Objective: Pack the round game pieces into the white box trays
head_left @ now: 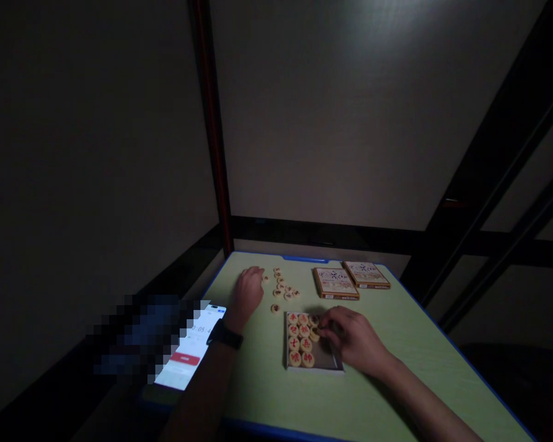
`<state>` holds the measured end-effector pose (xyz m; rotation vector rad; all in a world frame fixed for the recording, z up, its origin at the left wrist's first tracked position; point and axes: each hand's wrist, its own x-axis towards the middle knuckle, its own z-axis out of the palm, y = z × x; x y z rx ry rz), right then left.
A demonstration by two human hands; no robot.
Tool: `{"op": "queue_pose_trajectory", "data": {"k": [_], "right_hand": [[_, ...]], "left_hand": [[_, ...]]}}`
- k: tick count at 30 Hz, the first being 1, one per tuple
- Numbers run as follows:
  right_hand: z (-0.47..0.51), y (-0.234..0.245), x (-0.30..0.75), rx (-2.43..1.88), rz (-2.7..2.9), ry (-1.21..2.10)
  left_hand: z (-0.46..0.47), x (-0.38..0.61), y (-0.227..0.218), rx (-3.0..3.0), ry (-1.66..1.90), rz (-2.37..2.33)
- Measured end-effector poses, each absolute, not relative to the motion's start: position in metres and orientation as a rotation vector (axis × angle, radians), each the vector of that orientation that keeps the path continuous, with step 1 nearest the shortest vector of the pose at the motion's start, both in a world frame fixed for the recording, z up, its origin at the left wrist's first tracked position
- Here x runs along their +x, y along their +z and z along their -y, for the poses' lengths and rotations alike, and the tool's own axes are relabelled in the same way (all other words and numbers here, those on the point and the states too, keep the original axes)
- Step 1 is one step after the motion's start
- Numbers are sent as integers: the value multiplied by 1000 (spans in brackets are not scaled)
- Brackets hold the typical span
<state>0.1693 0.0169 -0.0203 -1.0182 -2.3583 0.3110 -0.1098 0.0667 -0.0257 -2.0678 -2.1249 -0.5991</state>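
Note:
An open box tray (327,363) lies on the table in front of me, its left part filled with round wooden xiangqi pieces (304,345) with red characters. My right hand (352,337) reaches in from the right, thumb and finger pinched on a xiangqi piece (314,334) inside the tray, beside the filled columns. Further back on the left, my left hand (249,291) rests low with curled fingers. A loose piece (266,279) sits right at its fingertips; whatever is under the fingers is hidden. Several dark-lettered pieces (281,286) are scattered just right of that hand.
Two flat printed boxes, one nearer (335,283) and one further right (366,274), lie at the back of the green table (396,331). A lit phone (191,350) showing a timer is by my left forearm. Walls stand close behind and left.

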Motion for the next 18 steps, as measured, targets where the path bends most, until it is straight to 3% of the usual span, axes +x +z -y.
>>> {"op": "queue_pose_trajectory", "data": {"k": [5,10,18], "right_hand": [[-41,-4,156,-1019,2316,325],[-83,17,98,-906,2718,250],[-120,4,47,-871,3033,-13]], "left_hand": [[-68,-104,-42,-2277,-497,2067],[-60,-101,-32,-2237,-435,2104],[-53,-97,-16,-2199,-383,2180]]}}
